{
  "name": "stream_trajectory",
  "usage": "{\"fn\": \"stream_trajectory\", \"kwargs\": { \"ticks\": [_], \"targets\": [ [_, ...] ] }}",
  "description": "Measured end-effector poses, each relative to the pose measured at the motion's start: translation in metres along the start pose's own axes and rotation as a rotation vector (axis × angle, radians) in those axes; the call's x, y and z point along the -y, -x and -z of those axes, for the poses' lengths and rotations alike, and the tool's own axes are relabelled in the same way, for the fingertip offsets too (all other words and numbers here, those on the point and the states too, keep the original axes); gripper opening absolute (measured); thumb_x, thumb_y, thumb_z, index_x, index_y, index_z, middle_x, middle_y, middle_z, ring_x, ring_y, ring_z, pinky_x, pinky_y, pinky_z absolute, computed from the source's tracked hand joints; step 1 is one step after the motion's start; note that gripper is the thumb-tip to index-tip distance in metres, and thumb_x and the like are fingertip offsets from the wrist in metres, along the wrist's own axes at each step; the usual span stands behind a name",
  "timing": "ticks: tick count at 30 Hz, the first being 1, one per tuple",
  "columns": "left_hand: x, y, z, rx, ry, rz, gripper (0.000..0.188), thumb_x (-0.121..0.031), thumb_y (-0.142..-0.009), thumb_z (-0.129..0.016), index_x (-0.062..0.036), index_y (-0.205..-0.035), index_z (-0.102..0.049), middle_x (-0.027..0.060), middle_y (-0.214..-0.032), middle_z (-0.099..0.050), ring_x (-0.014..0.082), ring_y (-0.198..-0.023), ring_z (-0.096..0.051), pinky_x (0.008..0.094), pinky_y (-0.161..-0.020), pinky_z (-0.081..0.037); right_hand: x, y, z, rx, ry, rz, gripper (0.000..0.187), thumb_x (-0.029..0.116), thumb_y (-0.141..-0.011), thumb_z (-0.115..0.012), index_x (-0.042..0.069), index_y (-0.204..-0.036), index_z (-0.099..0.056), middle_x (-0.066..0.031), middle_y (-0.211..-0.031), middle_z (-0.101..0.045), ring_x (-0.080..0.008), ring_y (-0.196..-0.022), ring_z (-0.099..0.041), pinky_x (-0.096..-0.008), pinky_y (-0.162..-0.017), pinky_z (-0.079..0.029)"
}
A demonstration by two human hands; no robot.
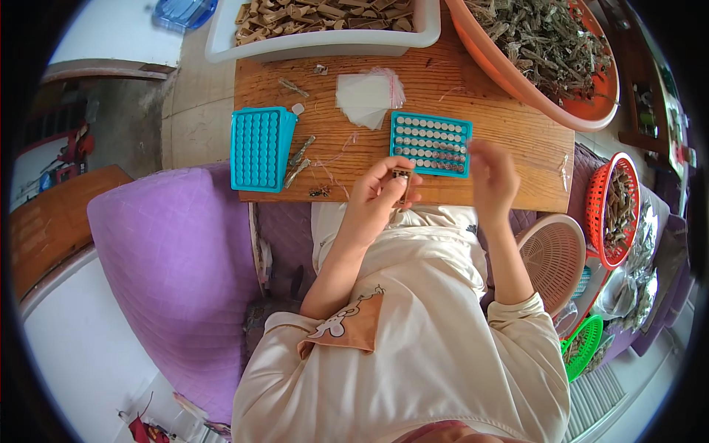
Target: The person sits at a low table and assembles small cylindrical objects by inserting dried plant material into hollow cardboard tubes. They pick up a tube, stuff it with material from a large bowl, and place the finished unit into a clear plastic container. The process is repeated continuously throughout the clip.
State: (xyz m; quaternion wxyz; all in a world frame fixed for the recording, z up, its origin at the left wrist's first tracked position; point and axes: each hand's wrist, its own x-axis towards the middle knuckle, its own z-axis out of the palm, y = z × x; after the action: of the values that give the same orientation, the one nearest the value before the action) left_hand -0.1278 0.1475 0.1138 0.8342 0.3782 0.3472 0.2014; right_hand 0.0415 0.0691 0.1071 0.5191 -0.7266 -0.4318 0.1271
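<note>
My left hand (375, 201) is closed over the front edge of the table. Between its thumb and fingers is a small brown piece with a dark, metallic-looking inside (402, 177). Just right of the turquoise tray (431, 172) hangs my right hand (495, 177), smeared by motion, so its fingers cannot be made out. Rows of small round silver discs (428, 131) fill that tray's pockets; those in the lower right look darker. To the left lies a stack of turquoise trays (258, 150) with round pockets. Clear plastic sheets or bags (367, 96) rest between them.
A white tub (325, 46) of brown curved pieces stands at the wooden table's (509, 122) far edge. An orange basin (546, 111) of grey-brown bundles overhangs the right corner. Thin metallic strips (299, 159) lie beside the tray stack. Red (597, 214) and beige (550, 255) baskets sit right.
</note>
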Motion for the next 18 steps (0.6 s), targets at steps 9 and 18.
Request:
{"fn": "stream_trajectory", "kwargs": {
  "ticks": [9, 18],
  "targets": [
    [-0.006, -0.001, 0.006, -0.008, 0.012, -0.040, 0.020, -0.007, -0.083, -0.040, -0.0043, -0.100, -0.050, 0.0065, -0.089, -0.057, 0.0106, -0.075, -0.058, 0.0213, -0.065, -0.045, -0.037, -0.010, 0.006, 0.167, 0.451, 0.062, 0.018, 0.004, -0.074, -0.058, 0.005, -0.092, -0.056, -0.0084, -0.080, -0.062, -0.0227, -0.075, -0.058, -0.0329, -0.065, -0.047],
    [-0.012, -0.001, -0.002, 0.044, 0.031, -0.023, 0.026, -0.013, -0.085, -0.049, -0.0024, -0.109, -0.048, 0.0088, -0.094, -0.058, 0.0127, -0.077, -0.059, 0.0219, -0.065, -0.047, -0.018, -0.013, 0.004, 0.109, 0.448, 0.135, 0.018, 0.001, -0.069, -0.061, 0.005, -0.086, -0.057, -0.0069, -0.075, -0.061, -0.0221, -0.070, -0.057, -0.0314, -0.061, -0.046]
  ]
}}
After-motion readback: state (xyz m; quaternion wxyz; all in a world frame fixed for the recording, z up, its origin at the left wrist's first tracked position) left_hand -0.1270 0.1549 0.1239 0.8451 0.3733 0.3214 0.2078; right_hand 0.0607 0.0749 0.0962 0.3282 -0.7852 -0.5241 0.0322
